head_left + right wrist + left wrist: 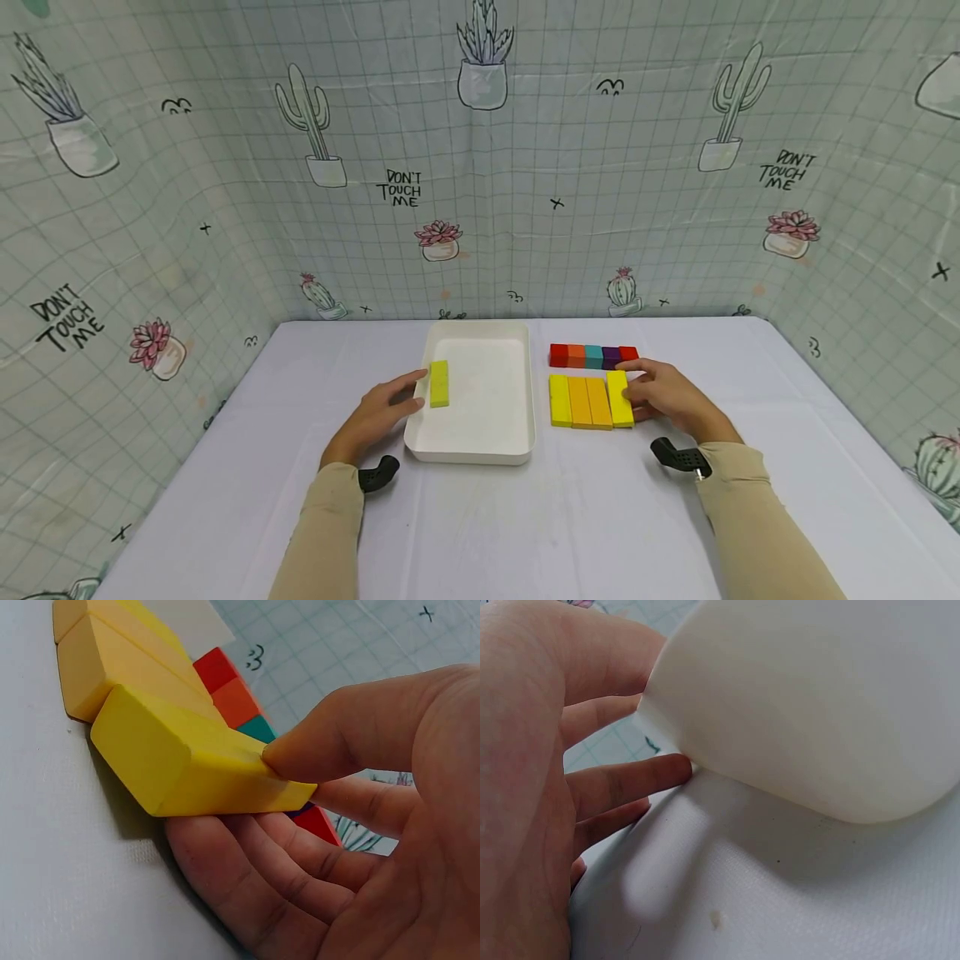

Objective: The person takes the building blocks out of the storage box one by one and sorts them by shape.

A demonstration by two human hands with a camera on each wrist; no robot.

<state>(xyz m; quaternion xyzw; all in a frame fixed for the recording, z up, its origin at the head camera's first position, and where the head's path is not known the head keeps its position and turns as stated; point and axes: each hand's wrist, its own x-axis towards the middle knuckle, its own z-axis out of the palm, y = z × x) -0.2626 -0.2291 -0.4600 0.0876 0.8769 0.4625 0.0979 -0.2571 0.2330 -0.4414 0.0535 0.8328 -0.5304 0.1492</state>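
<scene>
A white rectangular tray (487, 433) lies on the table with a yellow-green block (439, 383) inside, along its left wall. At the tray's left rim is my left hand (379, 417), its fingers extended. In the left wrist view, a fingertip (681, 766) meets the tray's outer wall (802, 697). My right hand (670, 400) pinches a long yellow block (620, 400) between thumb and fingers. The right wrist view shows this block (176, 761) tilted beside an orange block (135, 675), with fingers reaching under its side.
Left of the held block, two orange blocks (588, 403) and a yellow block (559, 401) stand side by side. Behind them runs a row of red, orange, teal and purple blocks (593, 357). A patterned cloth (555, 250) hangs behind the white table (465, 533).
</scene>
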